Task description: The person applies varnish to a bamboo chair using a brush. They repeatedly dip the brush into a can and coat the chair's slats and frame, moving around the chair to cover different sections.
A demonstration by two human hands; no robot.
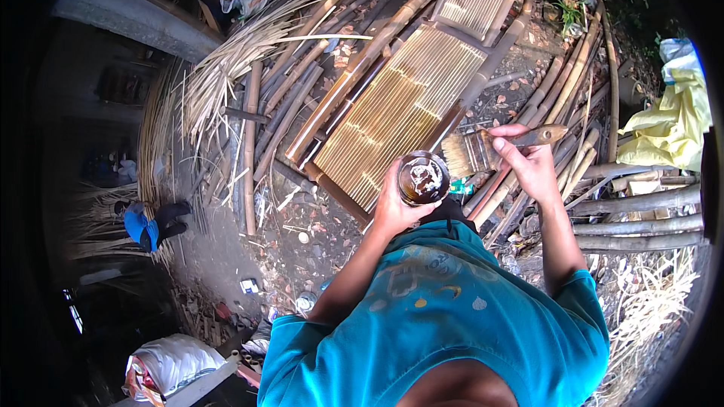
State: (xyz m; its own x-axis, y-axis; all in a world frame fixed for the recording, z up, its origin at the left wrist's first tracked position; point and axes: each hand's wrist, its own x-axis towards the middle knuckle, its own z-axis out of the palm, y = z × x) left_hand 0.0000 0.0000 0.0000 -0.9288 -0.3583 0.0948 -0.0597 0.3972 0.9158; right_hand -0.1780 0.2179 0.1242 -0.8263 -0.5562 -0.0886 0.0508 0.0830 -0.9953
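Note:
My left hand is wrapped round a round container of dark brown liquid, with pale froth or glare on its surface. In my right hand is a wide flat paintbrush, gripped by its wooden handle. Its pale bristles point left, apart from the container's rim and just to the right of it. Beyond both hands lies a long bamboo slat panel in a bamboo frame. Parts of its slats look darker and glossier than others.
Bamboo poles lie along the panel's left, and more poles to its right. Thin split strips are heaped at left. A yellow plastic sheet hangs at right. A person in blue is at far left; a white sack sits lower left.

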